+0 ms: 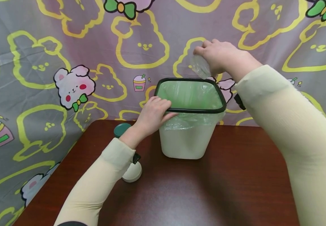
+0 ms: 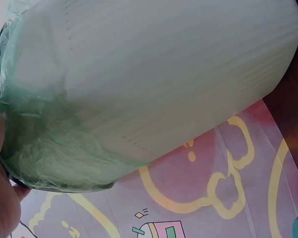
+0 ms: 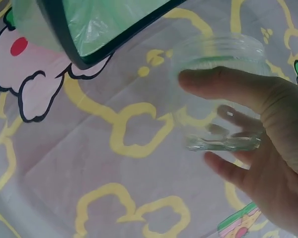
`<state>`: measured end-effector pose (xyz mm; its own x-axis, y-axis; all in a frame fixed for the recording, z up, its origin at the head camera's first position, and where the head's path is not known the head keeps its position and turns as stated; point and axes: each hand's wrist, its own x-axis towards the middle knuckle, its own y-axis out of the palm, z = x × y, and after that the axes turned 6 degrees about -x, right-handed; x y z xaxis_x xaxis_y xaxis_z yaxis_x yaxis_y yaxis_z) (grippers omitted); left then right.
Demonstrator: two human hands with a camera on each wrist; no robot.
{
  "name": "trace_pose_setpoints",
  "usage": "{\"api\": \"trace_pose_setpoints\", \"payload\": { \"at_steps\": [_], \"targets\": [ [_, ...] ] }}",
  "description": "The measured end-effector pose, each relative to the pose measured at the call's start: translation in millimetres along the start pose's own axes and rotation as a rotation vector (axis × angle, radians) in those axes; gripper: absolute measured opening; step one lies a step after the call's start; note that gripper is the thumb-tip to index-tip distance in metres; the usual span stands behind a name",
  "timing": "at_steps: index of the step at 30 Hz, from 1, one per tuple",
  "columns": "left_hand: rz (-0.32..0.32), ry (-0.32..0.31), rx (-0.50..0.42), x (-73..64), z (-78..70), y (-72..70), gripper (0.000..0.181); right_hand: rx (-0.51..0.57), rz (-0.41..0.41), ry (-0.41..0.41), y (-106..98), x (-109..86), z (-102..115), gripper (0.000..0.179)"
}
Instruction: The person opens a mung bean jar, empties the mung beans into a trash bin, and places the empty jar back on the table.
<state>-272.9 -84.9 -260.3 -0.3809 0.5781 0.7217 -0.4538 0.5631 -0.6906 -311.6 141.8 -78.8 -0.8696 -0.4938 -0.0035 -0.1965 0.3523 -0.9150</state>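
Observation:
A cream trash can [image 1: 189,142] with a black rim [image 1: 198,110] stands on the table. A thin green bag [image 1: 185,122] lines it and folds down over the outside. My left hand [image 1: 151,116] grips the rim at the near left corner, thumb outside and fingers over the top. My right hand [image 1: 220,58] holds a clear jar [image 1: 200,66] tilted above the far right part of the rim. In the right wrist view, the thumb and fingers wrap the see-through jar [image 3: 191,116], with the rim's corner to its left.
A round white lid-like piece [image 1: 132,172] lies on the dark wooden table [image 1: 174,194], partly behind my left wrist. A teal round-topped object [image 1: 122,128] is beyond that forearm. A patterned curtain [image 1: 95,53] hangs right behind the table.

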Motion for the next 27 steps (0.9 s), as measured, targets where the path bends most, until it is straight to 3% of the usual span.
{"api": "trace_pose_setpoints", "payload": {
  "at_steps": [4,8,14,27],
  "targets": [
    [0.000,0.001,0.002,-0.1,0.0,0.1,0.041,0.002,0.053,-0.012,2.1,0.1,-0.5,0.088],
    [0.008,-0.004,-0.003,-0.7,-0.1,0.4,0.041,0.019,0.031,0.005,3.2,0.0,-2.1,0.090],
    [0.001,-0.005,-0.002,0.2,0.1,-0.5,0.041,0.028,0.092,-0.001,2.8,1.7,-2.2,0.092],
    [0.009,-0.006,-0.006,0.6,-0.2,-0.5,0.040,0.022,0.053,0.005,6.0,-1.4,-5.3,0.092]
  ]
}}
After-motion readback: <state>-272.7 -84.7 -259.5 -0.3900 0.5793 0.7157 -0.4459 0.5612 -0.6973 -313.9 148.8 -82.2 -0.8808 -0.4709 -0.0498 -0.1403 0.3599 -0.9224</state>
